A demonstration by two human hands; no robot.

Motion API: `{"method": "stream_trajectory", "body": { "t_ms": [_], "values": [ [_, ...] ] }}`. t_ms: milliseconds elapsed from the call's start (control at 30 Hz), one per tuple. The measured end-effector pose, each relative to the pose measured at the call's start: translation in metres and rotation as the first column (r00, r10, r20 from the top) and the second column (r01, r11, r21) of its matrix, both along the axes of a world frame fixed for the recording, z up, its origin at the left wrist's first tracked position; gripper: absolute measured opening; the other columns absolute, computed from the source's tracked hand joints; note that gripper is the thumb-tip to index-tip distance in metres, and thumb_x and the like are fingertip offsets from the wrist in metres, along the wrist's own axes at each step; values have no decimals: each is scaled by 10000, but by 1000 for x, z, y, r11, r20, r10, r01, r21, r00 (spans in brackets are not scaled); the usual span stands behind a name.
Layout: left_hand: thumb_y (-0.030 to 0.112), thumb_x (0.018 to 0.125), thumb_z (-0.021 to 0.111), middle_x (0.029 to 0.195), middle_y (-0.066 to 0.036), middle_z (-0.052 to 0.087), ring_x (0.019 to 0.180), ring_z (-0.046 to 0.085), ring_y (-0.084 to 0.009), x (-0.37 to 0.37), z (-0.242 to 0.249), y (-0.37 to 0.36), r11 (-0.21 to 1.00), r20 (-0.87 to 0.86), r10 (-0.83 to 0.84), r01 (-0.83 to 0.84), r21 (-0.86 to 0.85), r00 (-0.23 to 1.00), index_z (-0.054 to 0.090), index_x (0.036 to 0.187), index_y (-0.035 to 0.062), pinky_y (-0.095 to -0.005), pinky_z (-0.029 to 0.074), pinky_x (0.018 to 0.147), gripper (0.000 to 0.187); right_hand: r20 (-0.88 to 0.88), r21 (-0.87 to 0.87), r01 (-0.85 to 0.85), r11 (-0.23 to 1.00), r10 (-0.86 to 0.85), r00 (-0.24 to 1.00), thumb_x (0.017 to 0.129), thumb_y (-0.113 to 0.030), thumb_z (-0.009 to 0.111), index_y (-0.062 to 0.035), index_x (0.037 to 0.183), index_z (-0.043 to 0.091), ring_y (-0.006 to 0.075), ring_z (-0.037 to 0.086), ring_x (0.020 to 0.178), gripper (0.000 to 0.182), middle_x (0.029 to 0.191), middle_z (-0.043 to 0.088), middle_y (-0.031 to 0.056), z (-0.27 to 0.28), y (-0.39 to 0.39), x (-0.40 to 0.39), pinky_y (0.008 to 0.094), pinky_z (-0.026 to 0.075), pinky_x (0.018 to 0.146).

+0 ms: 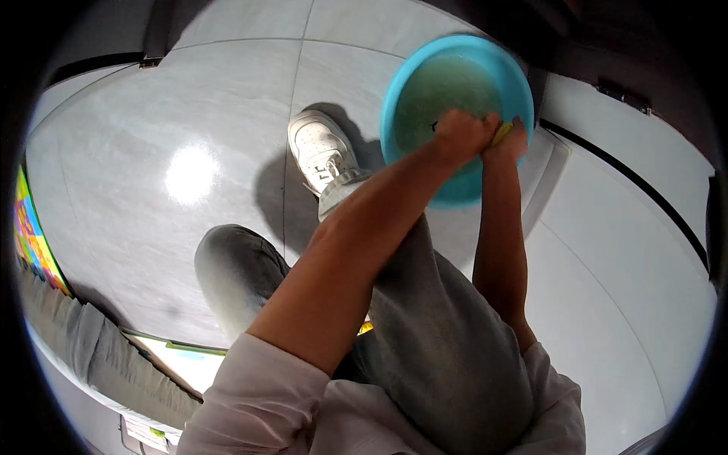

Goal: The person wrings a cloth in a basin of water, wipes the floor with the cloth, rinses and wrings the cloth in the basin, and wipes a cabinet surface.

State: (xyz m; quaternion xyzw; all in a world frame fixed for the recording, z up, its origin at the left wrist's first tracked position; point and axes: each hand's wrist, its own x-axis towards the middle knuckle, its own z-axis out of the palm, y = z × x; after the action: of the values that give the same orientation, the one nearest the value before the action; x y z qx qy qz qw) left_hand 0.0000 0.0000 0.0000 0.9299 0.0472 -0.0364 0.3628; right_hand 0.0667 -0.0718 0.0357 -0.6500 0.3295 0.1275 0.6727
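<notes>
A round light-blue basin (390,114) stands on the floor, holding cloudy greenish water (451,83). Over its near right side my left hand (462,133) is closed in a fist. Close beside it, my right hand (513,145) is closed too. Between the two hands shows a small yellow-green cloth (502,134), gripped from both sides; most of it is hidden by my fingers. A small dark bit (434,126) shows at the left edge of my left hand, too small to name.
My white shoe (322,148) rests on the grey tiled floor (220,91), left of the basin. White cabinet-like panels (607,227) with dark edges stand on the right. Grey gathered fabric (98,345) and a colourful printed panel (36,231) lie at far left.
</notes>
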Motion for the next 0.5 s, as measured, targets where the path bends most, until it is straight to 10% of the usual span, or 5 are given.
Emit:
{"method": "stream_trajectory", "body": {
  "t_ms": [367,500],
  "values": [
    [341,932,621,776,-111,724,591,712,-276,-11,3,2,999,297,-24,32,-20,955,501,1270,185,-425,575,511,391,-1,100,29,995,-29,1000,1025,-324,361,-45,1228,548,353,599,1106,392,1223,622,186,-3,-36,5,526,471,991],
    [361,949,602,851,-131,730,639,723,-281,-12,0,8,995,258,-37,60,-79,965,500,1277,184,-426,586,544,387,18,29,22,999,-23,1000,1021,-275,429,-3,1358,512,339,614,1137,441,1279,611,174,7,-22,-4,500,496,980]
  ]
}}
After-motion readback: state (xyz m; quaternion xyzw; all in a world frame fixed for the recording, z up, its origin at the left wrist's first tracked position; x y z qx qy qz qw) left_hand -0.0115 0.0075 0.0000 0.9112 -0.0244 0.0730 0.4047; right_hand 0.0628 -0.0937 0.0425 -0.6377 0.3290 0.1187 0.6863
